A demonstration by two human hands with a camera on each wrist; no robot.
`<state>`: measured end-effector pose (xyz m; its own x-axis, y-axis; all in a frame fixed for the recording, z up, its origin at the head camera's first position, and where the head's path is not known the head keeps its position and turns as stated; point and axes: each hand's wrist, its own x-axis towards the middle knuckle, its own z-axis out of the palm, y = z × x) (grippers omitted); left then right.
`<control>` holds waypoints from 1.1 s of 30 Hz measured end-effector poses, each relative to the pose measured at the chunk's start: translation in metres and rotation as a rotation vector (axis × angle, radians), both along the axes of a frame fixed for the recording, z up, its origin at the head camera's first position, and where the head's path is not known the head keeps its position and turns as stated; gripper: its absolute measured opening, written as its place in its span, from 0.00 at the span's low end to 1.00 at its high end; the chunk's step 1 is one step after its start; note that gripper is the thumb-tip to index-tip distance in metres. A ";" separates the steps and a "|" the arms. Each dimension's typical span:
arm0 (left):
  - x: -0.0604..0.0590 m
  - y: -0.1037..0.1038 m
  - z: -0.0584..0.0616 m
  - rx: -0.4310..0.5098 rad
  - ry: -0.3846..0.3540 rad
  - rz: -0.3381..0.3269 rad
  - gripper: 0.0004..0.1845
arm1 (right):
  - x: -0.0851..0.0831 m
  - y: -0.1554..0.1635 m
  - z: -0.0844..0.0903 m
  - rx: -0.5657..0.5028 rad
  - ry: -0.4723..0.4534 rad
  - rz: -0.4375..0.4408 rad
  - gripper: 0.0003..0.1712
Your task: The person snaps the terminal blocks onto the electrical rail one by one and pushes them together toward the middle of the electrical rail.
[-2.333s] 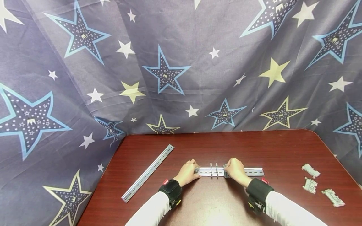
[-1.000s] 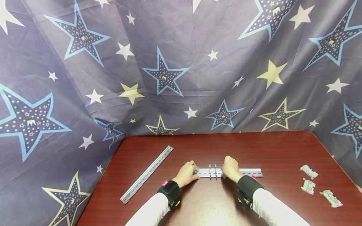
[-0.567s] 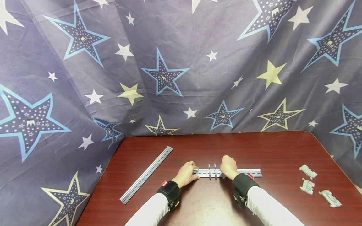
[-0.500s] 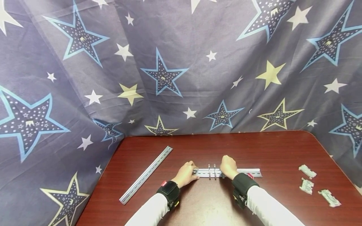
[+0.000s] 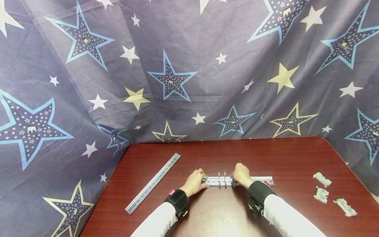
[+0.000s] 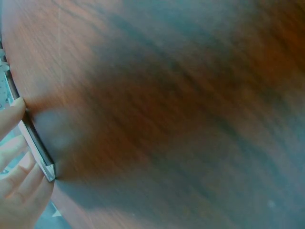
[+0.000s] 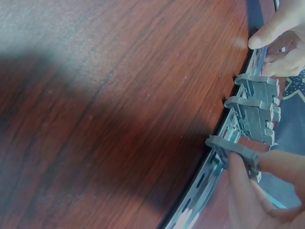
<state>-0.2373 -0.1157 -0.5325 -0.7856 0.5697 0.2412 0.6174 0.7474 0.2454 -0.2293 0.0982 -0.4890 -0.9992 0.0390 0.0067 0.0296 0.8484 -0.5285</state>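
We note a dark red-brown table (image 5: 290, 154) with a fine wood grain and a smooth, slightly glossy top, its far right corner rounded. Across its near middle lies a slotted metal rail (image 5: 260, 180), thin pale-grey pressed steel with raised lips along both long edges; the right wrist view shows oblong slots punched down its floor (image 7: 200, 179). Our left hand (image 5: 194, 181) grips the rail's left end, fingers curled over the far lip and thumb on the near edge; the left wrist view is blurred, but shows fingertips (image 6: 14, 112) against the rail's squared-off end (image 6: 40, 152). Our right hand (image 5: 241, 176) pinches a grey clip-on terminal block (image 7: 236, 152) between thumb and forefinger, the block sitting on the rail; whether it is fully seated we cannot tell. It is moulded matt plastic, flat and narrow, with a stepped outline. Just left of it two mounted terminal blocks (image 5: 222, 179) of the same make stand upright on the rail, side by side with a small gap between them; close up they show ribbed, notched tops (image 7: 255, 107). A second rail (image 5: 154, 182), same profile and sheen, lies diagonally well to the left. Near the right edge lie three loose terminal blocks (image 5: 322, 194) on their flat sides, apart from one another. Behind and around hangs a soft, creased navy cloth (image 5: 189, 65) printed with blue-outlined, white and yellow stars. White sleeves and black wrist straps show on both arms.
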 end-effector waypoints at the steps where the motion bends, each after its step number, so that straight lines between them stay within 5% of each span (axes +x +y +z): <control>1: 0.001 0.001 0.001 -0.013 -0.005 0.011 0.14 | 0.001 0.000 0.001 -0.002 -0.007 0.000 0.08; 19: 0.005 0.001 0.003 -0.053 -0.051 0.051 0.17 | 0.007 0.014 0.010 -0.094 -0.038 0.037 0.22; 26: 0.001 0.003 0.009 -0.061 -0.048 0.053 0.16 | 0.001 0.041 0.013 -0.155 0.029 0.132 0.06; 33: 0.002 0.003 0.008 -0.077 -0.050 0.055 0.16 | -0.003 0.073 0.005 -0.183 0.065 0.242 0.07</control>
<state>-0.2357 -0.1122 -0.5250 -0.8262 0.5408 0.1580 0.5633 0.7977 0.2154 -0.2328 0.1716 -0.4838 -0.9773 -0.1934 0.0861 -0.2007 0.7170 -0.6675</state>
